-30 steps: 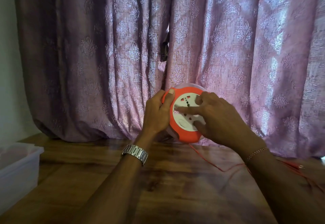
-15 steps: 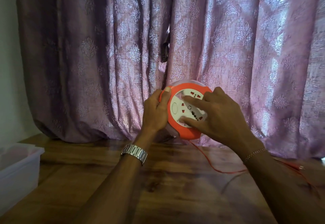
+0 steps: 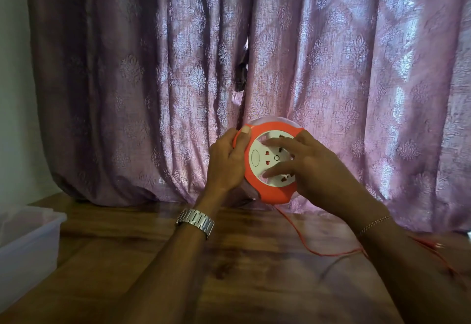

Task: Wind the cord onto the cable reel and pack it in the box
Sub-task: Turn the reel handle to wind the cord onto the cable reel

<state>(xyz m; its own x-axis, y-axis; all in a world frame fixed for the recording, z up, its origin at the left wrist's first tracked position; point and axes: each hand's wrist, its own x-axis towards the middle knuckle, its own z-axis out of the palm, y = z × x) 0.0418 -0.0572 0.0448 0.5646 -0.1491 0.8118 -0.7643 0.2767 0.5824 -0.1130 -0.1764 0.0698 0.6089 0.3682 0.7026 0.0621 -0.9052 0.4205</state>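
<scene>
A round orange cable reel (image 3: 274, 192) with a white socket face stands on edge above the wooden table (image 3: 229, 272), close to the curtain. My left hand (image 3: 225, 163) grips its left rim, thumb on top. My right hand (image 3: 308, 168) lies on the white face with fingers spread across the sockets. A thin orange cord (image 3: 305, 243) drops from the reel's bottom and runs right over the table, passing behind my right forearm. A translucent white plastic box (image 3: 30, 247) sits at the table's left edge, well away from both hands.
A mauve patterned curtain (image 3: 254, 69) hangs right behind the reel and pools on the table's back edge. A pale wall (image 3: 12, 94) shows at far left. More loose cord (image 3: 435, 246) lies at the right edge of the table.
The white socket face has turned under my right hand's fingers, and the cord loop on the table has shifted. My left hand has kept its grip on the rim.
</scene>
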